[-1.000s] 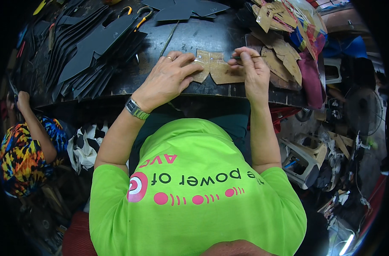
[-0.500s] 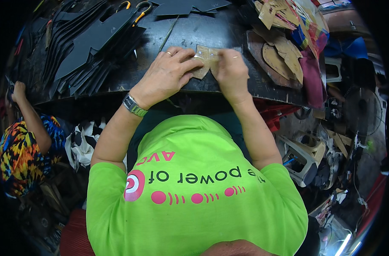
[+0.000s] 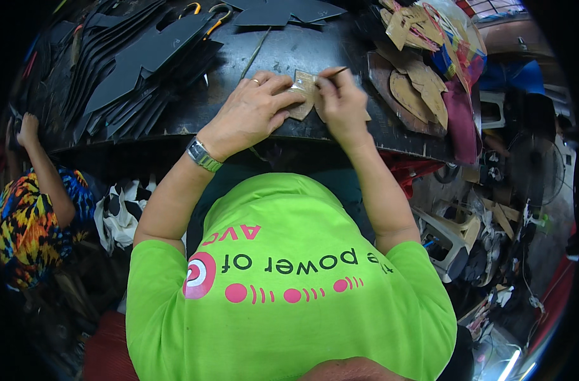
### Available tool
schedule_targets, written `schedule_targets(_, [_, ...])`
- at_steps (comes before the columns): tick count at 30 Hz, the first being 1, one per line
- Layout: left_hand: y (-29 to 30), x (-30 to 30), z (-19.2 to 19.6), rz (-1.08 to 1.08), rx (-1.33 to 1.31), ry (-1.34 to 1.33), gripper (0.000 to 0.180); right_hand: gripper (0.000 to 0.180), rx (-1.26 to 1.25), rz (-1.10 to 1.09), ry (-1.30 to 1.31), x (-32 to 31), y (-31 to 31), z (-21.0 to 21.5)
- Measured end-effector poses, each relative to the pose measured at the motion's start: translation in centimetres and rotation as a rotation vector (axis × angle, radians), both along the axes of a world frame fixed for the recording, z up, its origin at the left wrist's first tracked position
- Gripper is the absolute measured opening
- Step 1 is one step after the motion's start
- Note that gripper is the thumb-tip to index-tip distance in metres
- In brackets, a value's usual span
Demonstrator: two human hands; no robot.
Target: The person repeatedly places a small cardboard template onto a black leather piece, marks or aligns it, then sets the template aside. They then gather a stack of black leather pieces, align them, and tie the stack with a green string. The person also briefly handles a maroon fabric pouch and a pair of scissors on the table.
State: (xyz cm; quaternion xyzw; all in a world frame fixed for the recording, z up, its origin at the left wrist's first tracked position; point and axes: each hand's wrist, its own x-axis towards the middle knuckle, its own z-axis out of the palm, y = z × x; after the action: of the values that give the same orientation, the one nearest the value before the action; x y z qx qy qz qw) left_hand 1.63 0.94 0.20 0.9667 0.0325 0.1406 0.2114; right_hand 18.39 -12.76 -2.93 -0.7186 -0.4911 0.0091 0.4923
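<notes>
A tan cardboard pattern piece [image 3: 304, 84] with a notched lower edge lies near the front of the black worktable. The fingers of my left hand [image 3: 254, 114] are stretched over its left side and press it down. My right hand [image 3: 343, 111] is closed, partly blurred, over the piece's right side. It pinches a thin dark pen-like tool [image 3: 333, 73], which slants up to the right; its working tip is hidden by the fingers. What lies under the cardboard piece cannot be made out.
Stacked dark cut sheets [image 3: 134, 70] fill the table's left, with orange-handled scissors [image 3: 216, 22] behind. More dark pieces [image 3: 280, 11] lie at the back. A thin rod [image 3: 254, 54] points away from me. Cardboard patterns [image 3: 416, 95] crowd the right. Another person's hand [image 3: 28, 130] is far left.
My right hand has shifted slightly, and the thin dark tool now shows above its fingers. My left hand stays on the cardboard piece.
</notes>
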Motion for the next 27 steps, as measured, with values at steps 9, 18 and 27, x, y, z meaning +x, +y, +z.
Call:
schedule_targets(9, [0.0,-0.1,-0.1,-0.003,-0.014,0.002,0.041,0.009,0.078,0.055,0.5,-0.9,1.1,-0.5])
schedule_targets(18, [0.3,0.1,0.2,-0.023,-0.063,0.014,0.041,0.005,-0.035,0.092,0.479,-0.5,1.1,0.1])
schedule_targets(27, [-0.2,0.5,0.5,-0.005,-0.322,-0.063,0.054,0.018,-0.314,-0.042,0.048,4.1,-6.6,3.2])
